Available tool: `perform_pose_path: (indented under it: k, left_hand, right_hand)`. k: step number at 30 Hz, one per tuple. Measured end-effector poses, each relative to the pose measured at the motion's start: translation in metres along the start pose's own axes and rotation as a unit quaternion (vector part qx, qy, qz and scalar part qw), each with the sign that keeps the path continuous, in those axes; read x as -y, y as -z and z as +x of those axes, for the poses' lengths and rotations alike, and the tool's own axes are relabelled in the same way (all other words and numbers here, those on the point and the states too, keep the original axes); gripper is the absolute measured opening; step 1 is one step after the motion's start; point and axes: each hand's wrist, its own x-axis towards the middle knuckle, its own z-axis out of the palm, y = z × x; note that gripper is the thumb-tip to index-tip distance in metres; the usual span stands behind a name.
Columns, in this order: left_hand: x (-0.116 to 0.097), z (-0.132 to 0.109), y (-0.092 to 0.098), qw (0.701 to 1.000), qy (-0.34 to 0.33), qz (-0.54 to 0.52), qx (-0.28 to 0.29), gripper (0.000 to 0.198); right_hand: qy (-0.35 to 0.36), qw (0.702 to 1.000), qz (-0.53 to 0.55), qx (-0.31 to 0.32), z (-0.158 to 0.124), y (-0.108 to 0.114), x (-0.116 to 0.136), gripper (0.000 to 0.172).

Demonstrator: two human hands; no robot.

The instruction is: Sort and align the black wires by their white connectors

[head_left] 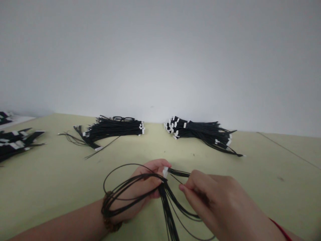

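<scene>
A bundle of thin black cables (163, 197) is gripped in the left hand (147, 182), closed firmly around it above the tabletop (50, 167), with white connectors (165, 172) protruding at one end beside the thumb. Long loops are draped over the back of that hand and hang down toward the tabletop. The right hand (208, 197) is held just beside the bundle, its fingertips (181, 188) drawn narrowly together at a single strand, though a firm grip cannot be confirmed. A beaded bracelet (109, 214) is worn on the left wrist.

Snagging is judged the main risk: the loose loops could catch on the bracelet or knot together if a strand is pulled sharply. Hard tugging could also strain a wire where it enters its connector. Two cable piles (112, 129) (198, 134) are laid farther back.
</scene>
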Motion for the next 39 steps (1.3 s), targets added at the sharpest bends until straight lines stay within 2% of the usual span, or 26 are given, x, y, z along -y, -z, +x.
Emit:
perform_pose_path:
  k: [5,10,16,25,39]
  left_hand:
    - [-0.003,0.0,-0.003,1.0,0.0,0.018,-0.01,0.027]
    - [0.002,-0.001,0.006,0.998,-0.004,0.066,-0.01,0.027]
    - [0.003,0.0,0.007,0.996,-0.007,0.09,-0.016,0.026]
    - [0.001,-0.001,0.006,0.996,-0.022,0.087,0.017,0.026]
    - [0.001,0.002,0.004,0.996,-0.017,0.089,-0.01,0.027]
  right_hand:
    - [0.042,0.998,-0.038,-0.025,-0.001,-0.001,0.0,0.03]
    - [0.065,0.997,-0.044,-0.015,-0.001,0.0,0.002,0.03]
    - [0.044,0.999,-0.03,-0.009,-0.002,-0.001,0.003,0.028]
    - [0.036,0.999,-0.035,0.005,-0.003,-0.001,0.001,0.032]
    - [0.049,0.998,-0.032,-0.008,-0.003,-0.004,0.001,0.03]
